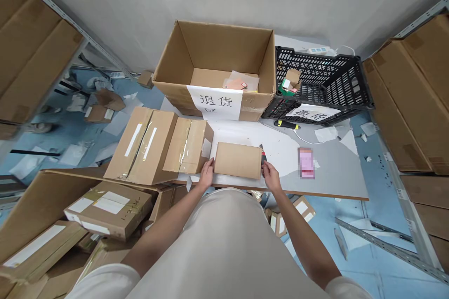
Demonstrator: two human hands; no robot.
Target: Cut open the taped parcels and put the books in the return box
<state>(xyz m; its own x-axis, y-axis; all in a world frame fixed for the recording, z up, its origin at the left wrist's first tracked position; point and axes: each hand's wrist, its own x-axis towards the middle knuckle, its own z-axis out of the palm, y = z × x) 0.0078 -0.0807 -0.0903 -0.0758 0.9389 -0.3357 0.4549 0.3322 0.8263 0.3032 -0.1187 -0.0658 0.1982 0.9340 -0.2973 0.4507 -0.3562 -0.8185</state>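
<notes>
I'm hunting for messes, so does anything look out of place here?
Yes, the blue floor on the left looks messy: white scraps and an opened cardboard box lie scattered instead of tidied away. The pink thing on the table looks odd too: it's blurred into squares.

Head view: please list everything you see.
Table: 1, whitish, centre.
Flat box: 1, brown, table's front.
Dark item: 1, black, beside flat box.
Taped boxes: 2, brown, flat box's left.
Open carton: 1, brown, table's back.
Crate: 1, black, beside open carton.
Signs: 2, white, their fronts.
Tool: 1, black-yellow, before crate.
Blurred item: 1, pink, table's right.
Loose boxes: several, brown, lower left.
Shelf cartons: several, brown, both sides.
Papers: many, white, floor.
Left hand, right hand: 2, bare, flat box's ends.
</notes>
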